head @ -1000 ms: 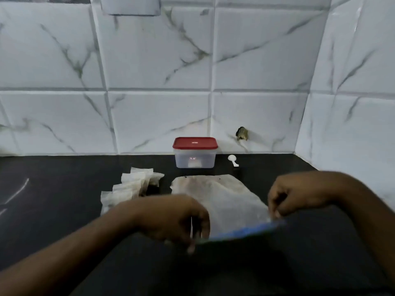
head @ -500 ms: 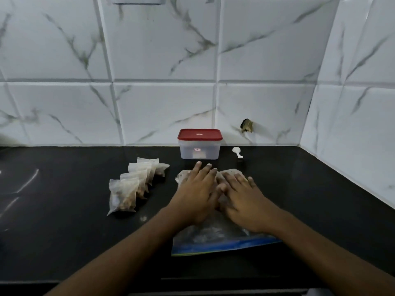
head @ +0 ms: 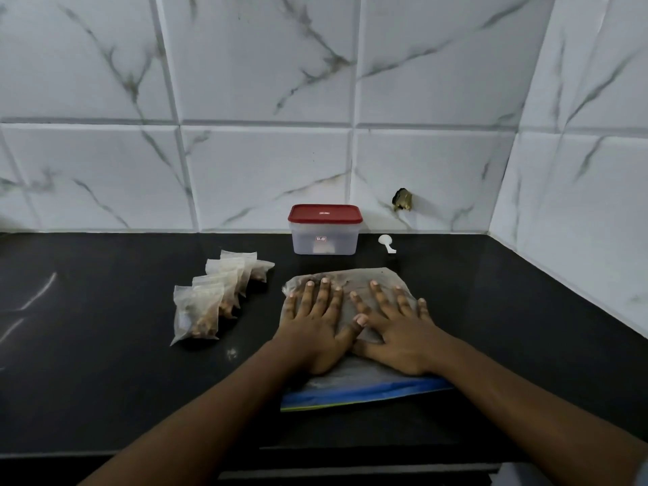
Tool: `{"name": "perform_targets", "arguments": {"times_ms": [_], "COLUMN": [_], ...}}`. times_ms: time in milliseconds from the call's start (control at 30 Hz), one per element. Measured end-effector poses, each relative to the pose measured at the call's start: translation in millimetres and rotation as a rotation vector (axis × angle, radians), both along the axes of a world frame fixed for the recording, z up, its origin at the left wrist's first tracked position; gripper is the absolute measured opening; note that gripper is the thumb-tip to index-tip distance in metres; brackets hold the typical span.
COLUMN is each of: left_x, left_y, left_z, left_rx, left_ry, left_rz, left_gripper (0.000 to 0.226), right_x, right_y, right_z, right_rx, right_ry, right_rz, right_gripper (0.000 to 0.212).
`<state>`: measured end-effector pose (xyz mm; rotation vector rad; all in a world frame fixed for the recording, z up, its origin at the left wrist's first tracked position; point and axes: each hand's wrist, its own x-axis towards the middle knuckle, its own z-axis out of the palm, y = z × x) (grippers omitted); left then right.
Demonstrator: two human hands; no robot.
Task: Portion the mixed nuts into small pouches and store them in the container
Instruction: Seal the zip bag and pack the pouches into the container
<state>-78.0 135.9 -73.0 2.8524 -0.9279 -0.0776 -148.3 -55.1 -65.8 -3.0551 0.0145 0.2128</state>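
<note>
both hands have spread: left hand (head: 315, 324) and right hand (head: 396, 331) press the big zip bag (head: 350, 384) flat on the worktop (head: 105, 363), fingers straight. filled pouches (head: 217, 296) wait beside the lidded container (head: 324, 230); portioning looks done.

Free room and obstacles on the black countertop (head: 105, 363). The left hand (head: 315, 327) and right hand (head: 398, 333) are lying flat, side by side, on the large zip bag (head: 354, 385), occupying the centre. A row of filled pouches (head: 217, 296) is blocking the ground just left of the bag. The lidded container (head: 324, 236) and white scoop (head: 386, 243) are standing behind it, close to the tiled wall (head: 266, 163). Bare lanes are running far left and right of the bag, the right one ending at the side wall (head: 578, 205).
</note>
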Motion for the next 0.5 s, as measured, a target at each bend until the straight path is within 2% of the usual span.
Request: {"name": "perform_targets", "arguments": {"times_ms": [167, 500], "left_x": [1.2, 8.0], "left_y": [6.1, 19.9], "left_z": [2.5, 6.1], "left_rx": [0.014, 0.067], "left_ry": [0.02, 0.058], "left_rz": [-0.02, -0.05], "left_gripper": [0.085, 0.081], "right_x": [3.7, 5.0], "right_y": [-1.4, 0.1], "right_z": [1.6, 6.9], "right_rx": [-0.013, -0.035], "right_ry": [0.049, 0.107], "right_rz": [-0.043, -0.091], "right_gripper": [0.099, 0.094]}}
